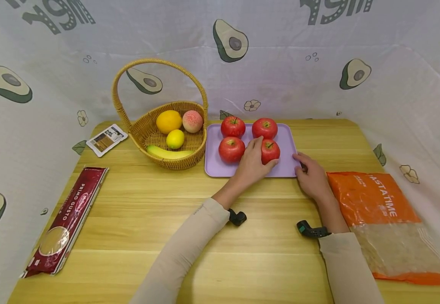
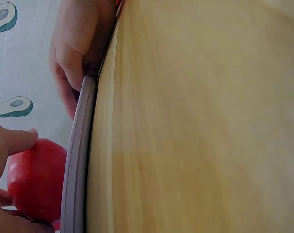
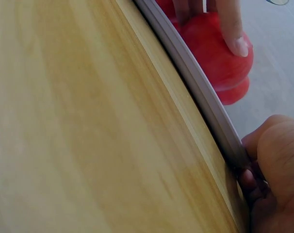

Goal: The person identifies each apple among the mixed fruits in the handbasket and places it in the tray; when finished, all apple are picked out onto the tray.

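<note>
My left hand (image 1: 251,164) holds the front right red apple (image 1: 270,153) on a lilac tray (image 1: 288,145), fingers behind it and thumb at its near side. In the left wrist view, that apple (image 2: 38,179) sits between thumb and fingers. My right hand (image 1: 313,179) pinches the tray's right edge, as the tray rim (image 3: 205,92) in the right wrist view also shows. Beside my left fingers is another red apple (image 1: 231,149); two more, a left one (image 1: 233,127) and a right one (image 1: 264,128), stand in the tray's back row.
Left of the tray stands a wicker basket (image 1: 200,159) with a tall handle, holding a banana (image 1: 168,153), two yellow fruits and a peach (image 1: 192,121). A small white packet (image 1: 107,139) and a maroon pasta pack (image 1: 69,219) lie left; an orange pasta bag (image 1: 391,219) lies right.
</note>
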Available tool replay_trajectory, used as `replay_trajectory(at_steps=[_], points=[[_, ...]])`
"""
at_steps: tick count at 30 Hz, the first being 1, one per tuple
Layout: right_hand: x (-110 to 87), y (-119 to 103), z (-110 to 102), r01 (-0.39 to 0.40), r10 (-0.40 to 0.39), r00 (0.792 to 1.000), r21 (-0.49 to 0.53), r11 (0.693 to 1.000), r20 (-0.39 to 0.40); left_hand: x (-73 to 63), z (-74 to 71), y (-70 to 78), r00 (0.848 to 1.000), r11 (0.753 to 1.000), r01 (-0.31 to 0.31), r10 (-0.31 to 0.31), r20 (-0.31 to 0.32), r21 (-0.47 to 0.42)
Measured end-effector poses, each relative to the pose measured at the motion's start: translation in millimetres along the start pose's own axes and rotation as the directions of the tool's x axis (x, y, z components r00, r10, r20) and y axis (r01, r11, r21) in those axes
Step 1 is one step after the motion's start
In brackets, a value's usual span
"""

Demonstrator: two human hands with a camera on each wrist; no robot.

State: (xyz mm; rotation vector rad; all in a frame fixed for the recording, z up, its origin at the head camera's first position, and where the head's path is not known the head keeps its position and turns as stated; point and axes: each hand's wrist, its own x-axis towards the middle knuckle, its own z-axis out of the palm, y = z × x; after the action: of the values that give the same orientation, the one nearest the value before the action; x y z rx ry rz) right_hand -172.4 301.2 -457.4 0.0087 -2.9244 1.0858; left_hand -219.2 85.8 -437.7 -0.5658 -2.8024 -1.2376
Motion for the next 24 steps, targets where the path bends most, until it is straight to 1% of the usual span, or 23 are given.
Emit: replay_trajectory(at_steps=[2,6,10,12,14,16,18,21,24], points=[[0.9,0.5,0.6,0.009,-0.009,1.0,0.001,1.0,-0.002,0.2,-0.6,-0.8,1.0,1.0,-0.009,0.009,0.006,0.009],[2.8,1.5,2.1,0.02,-0.02,1.0,0.005,1.0,-0.002,-2.3,-6.1,-3.8,0.998,0.999,-0.053,0.053,0.024,0.012],[4.1,1.6,3.0,0.023,-0.023,1.0,0.005,1.0,-0.006,-8.2,-21.4,-7.8,0.993,0.995,-0.102,0.102,0.057,-0.016],[4.6,1.2,4.0,0.03,-0.03,0.999,0.01,0.999,-0.016,-10.7,-32.2,-11.4,0.99,0.991,-0.131,0.132,0.056,-0.028],[4.8,0.8,4.8,0.034,-0.034,0.999,0.02,0.999,-0.025,-12.9,-43.8,-16.1,0.986,0.987,-0.16,0.161,0.039,-0.026],[4.2,0.5,5.3,0.034,-0.033,0.999,0.028,0.999,-0.029,-14.3,-55.5,-21.9,0.981,0.981,-0.193,0.193,0.002,-0.02],[2.6,-0.6,4.8,0.03,-0.029,0.999,0.031,0.999,-0.026,-16.2,-67.0,-27.8,0.977,0.977,-0.212,0.211,-0.034,-0.019],[0.7,-3.1,2.9,0.023,-0.023,1.0,0.026,0.999,-0.017,-21.0,-85.6,-36.1,0.975,0.977,-0.212,0.21,-0.075,-0.012],[0.4,-7.0,0.7,0.034,-0.033,0.999,0.04,0.999,-0.025,-27.3,-104.5,-45.6,0.974,0.98,-0.2,0.2,-0.11,0.012]])
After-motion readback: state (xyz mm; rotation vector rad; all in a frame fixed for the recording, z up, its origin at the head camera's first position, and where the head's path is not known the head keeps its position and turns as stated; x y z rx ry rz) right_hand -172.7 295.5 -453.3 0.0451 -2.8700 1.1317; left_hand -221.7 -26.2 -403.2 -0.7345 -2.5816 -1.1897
